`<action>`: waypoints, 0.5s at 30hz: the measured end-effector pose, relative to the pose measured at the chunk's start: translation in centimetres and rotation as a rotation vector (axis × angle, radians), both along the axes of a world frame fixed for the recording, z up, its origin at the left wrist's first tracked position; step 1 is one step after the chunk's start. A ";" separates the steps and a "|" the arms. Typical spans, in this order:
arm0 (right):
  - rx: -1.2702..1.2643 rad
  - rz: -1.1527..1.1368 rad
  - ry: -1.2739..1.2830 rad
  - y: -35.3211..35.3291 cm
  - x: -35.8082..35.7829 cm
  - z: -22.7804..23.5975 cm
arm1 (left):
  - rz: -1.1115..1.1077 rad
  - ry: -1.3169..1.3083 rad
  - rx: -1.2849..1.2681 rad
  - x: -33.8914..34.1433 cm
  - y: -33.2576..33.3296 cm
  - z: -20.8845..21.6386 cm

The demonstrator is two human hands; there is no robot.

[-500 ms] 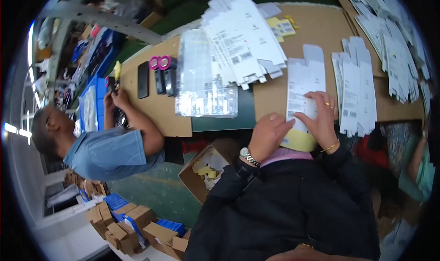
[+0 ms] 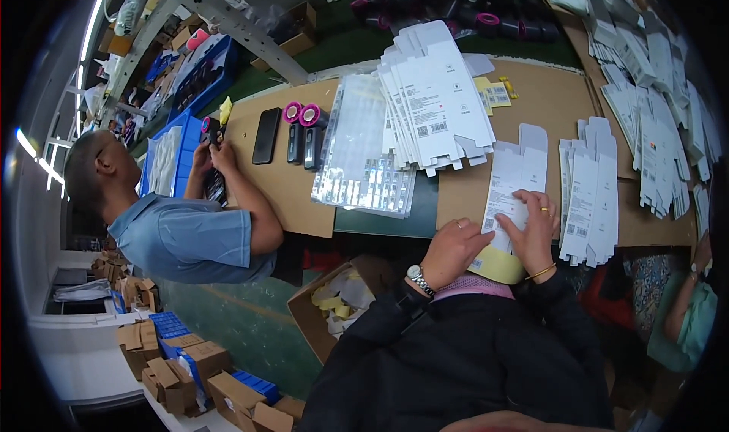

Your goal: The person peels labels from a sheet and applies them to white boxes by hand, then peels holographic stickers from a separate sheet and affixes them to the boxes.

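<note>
A flat white folding carton (image 2: 516,172) lies before me at the table's front edge, with print and a square code on its face. My left hand (image 2: 456,253) is closed at the carton's lower left, its fingertips by the printed code. It grips a pale yellow label strip (image 2: 497,266), which curves over the table edge between my hands; the fingers partly hide this hold. My right hand (image 2: 534,231) rests on the carton's lower right part, thumb and fingers apart, holding nothing.
Stacked flat cartons (image 2: 437,98) lie left of mine, more cartons (image 2: 591,193) to the right. Beyond them are yellow label sheets (image 2: 495,94); farther left lie clear plastic sheets (image 2: 361,147) and a black phone (image 2: 266,136). A co-worker (image 2: 182,231) sits left. An open box (image 2: 338,299) stands below.
The whole view has shifted, so the table and cartons appear lower. My hands stay on the same carton, and my left fingertips have moved slightly over its lower part.
</note>
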State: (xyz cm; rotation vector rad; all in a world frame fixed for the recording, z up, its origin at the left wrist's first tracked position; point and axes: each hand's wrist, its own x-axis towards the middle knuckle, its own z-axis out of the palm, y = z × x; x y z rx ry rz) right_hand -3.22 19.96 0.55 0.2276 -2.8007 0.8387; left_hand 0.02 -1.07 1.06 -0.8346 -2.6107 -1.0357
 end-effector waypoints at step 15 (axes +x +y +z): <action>-0.323 -0.009 -0.110 6.3 2.1 -0.1 | 0.076 -0.202 0.152 0.7 0.0 0.6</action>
